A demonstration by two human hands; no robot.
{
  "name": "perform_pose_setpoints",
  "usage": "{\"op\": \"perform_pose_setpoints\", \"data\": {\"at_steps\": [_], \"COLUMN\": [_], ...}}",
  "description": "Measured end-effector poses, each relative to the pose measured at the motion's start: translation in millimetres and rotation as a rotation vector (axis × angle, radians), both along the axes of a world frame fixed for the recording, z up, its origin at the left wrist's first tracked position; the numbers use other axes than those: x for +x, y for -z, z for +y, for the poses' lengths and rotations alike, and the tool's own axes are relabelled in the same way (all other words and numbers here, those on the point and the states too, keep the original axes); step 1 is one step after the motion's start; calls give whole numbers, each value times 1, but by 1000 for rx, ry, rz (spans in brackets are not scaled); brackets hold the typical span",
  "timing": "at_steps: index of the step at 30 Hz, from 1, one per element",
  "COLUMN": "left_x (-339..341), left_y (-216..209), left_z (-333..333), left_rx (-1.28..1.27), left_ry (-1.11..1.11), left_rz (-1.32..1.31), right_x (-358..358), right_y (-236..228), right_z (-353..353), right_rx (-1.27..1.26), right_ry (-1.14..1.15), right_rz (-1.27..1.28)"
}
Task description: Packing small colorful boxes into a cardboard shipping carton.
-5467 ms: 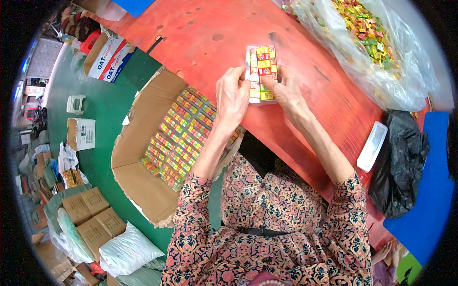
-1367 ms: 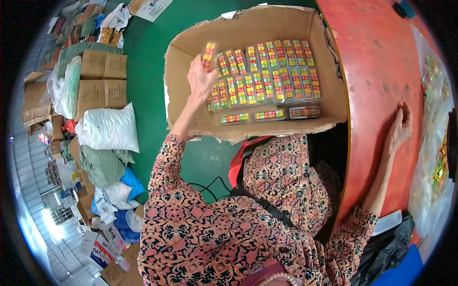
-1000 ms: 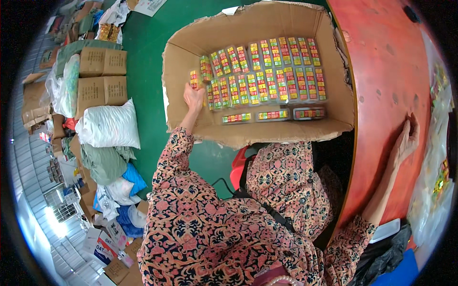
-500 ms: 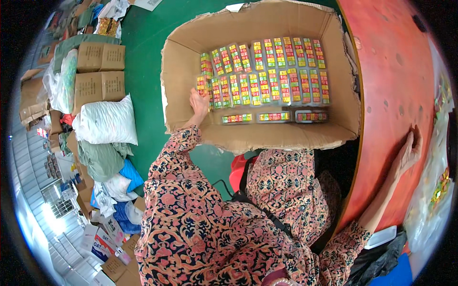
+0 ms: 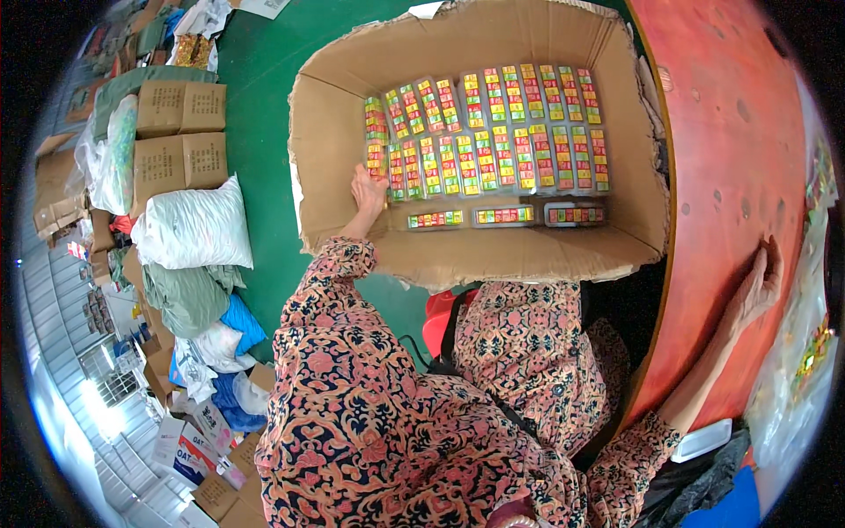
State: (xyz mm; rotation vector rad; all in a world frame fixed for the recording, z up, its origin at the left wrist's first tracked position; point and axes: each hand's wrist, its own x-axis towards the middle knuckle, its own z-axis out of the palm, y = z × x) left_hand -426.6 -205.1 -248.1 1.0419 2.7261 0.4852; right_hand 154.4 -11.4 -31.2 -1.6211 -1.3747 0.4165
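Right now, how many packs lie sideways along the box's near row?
3: the left pack just right of the left hand, the middle pack, and the right pack. All lie in front of the upright rows; others may be hidden beneath.
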Motion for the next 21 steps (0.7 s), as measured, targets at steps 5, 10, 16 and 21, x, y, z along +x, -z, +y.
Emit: {"op": "perform_pose_setpoints", "data": {"at_steps": [5,10,16,21], "left_x": [-1,1,-2,3], "left_y": [4,2,-1,-2], "left_z": [-1,1,3,1], "left_rx": [21,10,7,0], "left_ry": [-7,-35,17,69], "left_rz": [-28,-75,-137,-140], "right_x": [-2,-6,6,-4], "right_y": [-1,-3,3,-4], "right_z": [0,0,1,1], "right_rx": [2,-21,-5,-31], "right_ry": [9,63,30,58], "right_rz": [3,-52,15,-81]}}
